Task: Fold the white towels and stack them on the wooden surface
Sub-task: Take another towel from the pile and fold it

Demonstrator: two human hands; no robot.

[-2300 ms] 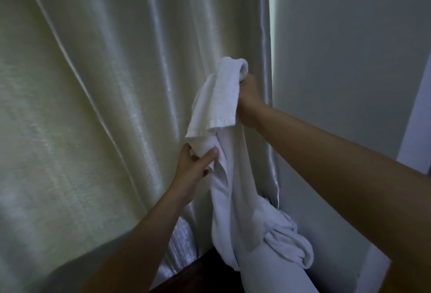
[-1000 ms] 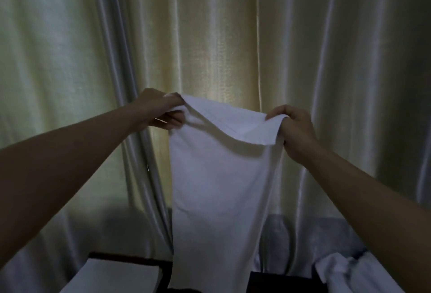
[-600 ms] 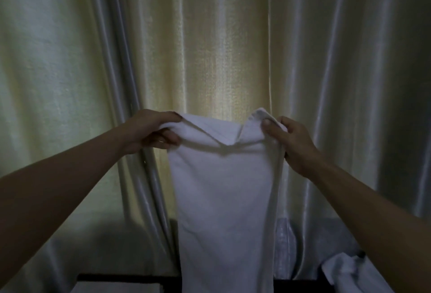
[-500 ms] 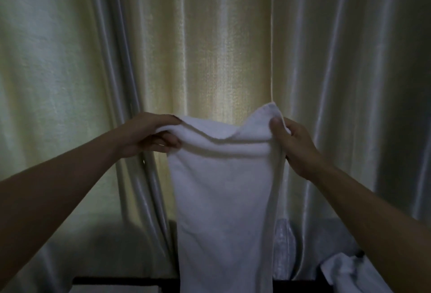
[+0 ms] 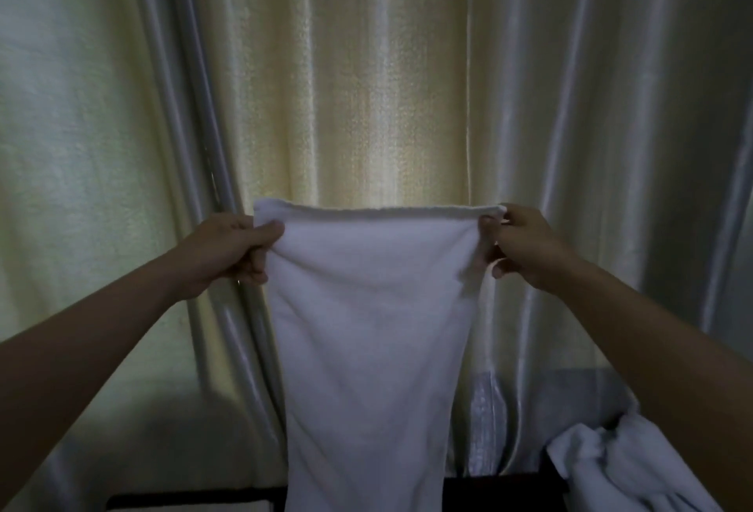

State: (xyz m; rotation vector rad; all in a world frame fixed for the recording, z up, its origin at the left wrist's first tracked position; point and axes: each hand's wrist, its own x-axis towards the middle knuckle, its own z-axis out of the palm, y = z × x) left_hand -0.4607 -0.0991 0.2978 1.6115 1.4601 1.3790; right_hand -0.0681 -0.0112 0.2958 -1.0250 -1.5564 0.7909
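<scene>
- Towel (image 5: 366, 328) hangs in the air before the curtain (image 5: 366, 83), doubled over but not yet laid on the table (image 5: 489, 485).
- Left hand (image 5: 228, 251) fingers pinch its top left corner.
- Right hand (image 5: 525, 246) fingers pinch the top right corner.
- A crumpled towel heap (image 5: 619, 466) at lower right looks unfolded.

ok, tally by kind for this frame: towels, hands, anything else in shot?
Held white towel: 1
Unfolded white towel heap, lower right: 1
Hands gripping the held towel's top corners, left hand and right hand: 2
Curtain: 1
Dark wooden surface: 1
Total: 6
</scene>
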